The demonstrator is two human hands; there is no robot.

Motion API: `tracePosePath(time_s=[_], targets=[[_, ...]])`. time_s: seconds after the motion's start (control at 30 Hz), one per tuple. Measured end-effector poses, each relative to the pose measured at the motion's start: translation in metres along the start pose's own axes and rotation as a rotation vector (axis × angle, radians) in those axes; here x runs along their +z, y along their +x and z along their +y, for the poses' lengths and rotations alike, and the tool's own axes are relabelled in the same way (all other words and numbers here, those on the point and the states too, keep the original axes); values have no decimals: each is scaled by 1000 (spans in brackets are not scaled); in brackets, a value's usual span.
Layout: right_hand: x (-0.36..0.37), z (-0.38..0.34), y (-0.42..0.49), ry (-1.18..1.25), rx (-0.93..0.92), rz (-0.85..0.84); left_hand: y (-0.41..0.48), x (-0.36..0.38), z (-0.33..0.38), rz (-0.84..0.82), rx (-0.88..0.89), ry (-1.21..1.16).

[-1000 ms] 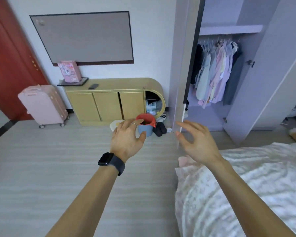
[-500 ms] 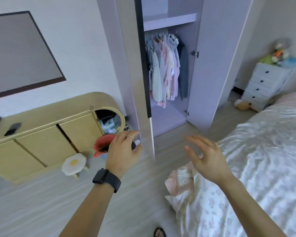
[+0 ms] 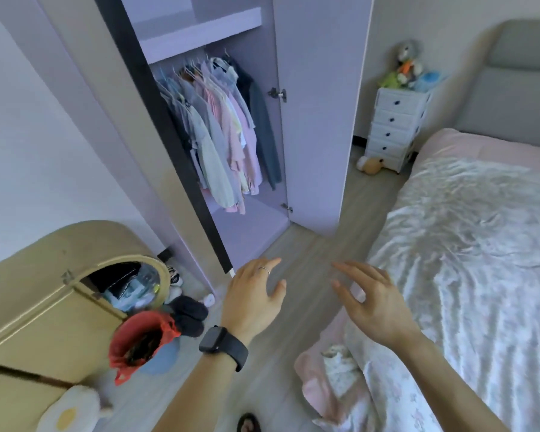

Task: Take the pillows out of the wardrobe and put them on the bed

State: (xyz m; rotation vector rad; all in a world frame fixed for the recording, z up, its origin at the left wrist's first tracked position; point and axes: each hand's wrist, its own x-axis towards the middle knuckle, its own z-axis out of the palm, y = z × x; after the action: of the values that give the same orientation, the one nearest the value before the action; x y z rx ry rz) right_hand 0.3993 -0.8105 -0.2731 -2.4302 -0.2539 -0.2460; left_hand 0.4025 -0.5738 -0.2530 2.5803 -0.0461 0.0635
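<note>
1. The left hand (image 3: 253, 302) and right hand (image 3: 371, 302) hang in the air over the floor, fingers spread and nothing in either grip; a dark watch (image 3: 223, 342) sits on the left wrist.
2. The wardrobe (image 3: 312, 120) stands ahead of and above both hands, its door swung wide. Inside, only hanging clothes (image 3: 222, 132) and a bare bottom board show. No pillow can be seen; I judge any must lie on the upper shelf (image 3: 200, 32), whose top is hidden, or in a part outside the view.
3. The bed (image 3: 465, 260) runs along the right of the right hand, its rumpled cover reaching down near that wrist.
4. Risk: reaching blind onto the high shelf could drag a pillow out onto the hangers and pull clothes off the rail.
5. Risk: just left of and below the left hand sit a red-lined bin (image 3: 141, 338) and dark shoes (image 3: 187, 313); a step toward the wardrobe with arms full could kick them over.
6. Risk: the open door edge stands ahead of the right hand, so a bulky pillow swung toward the bed could catch on it.
7. Against half a second ago, the view has turned further right: the headboard (image 3: 518, 79) now shows, the drawer chest (image 3: 396, 126) sits nearer centre, and both hands lie lower in the view, still empty.
</note>
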Motion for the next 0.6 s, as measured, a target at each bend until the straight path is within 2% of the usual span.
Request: tracePosePath(time_s=[0.3,0.4,0.6], targets=[[20,5,75,-59,347,139,159,-4,-2,-187,295,31],[21,10,96,-85,416,181,207,-1,9,-216,396,61],[1,28,151,-116,498,289,289,18,41,-236,466,-2]])
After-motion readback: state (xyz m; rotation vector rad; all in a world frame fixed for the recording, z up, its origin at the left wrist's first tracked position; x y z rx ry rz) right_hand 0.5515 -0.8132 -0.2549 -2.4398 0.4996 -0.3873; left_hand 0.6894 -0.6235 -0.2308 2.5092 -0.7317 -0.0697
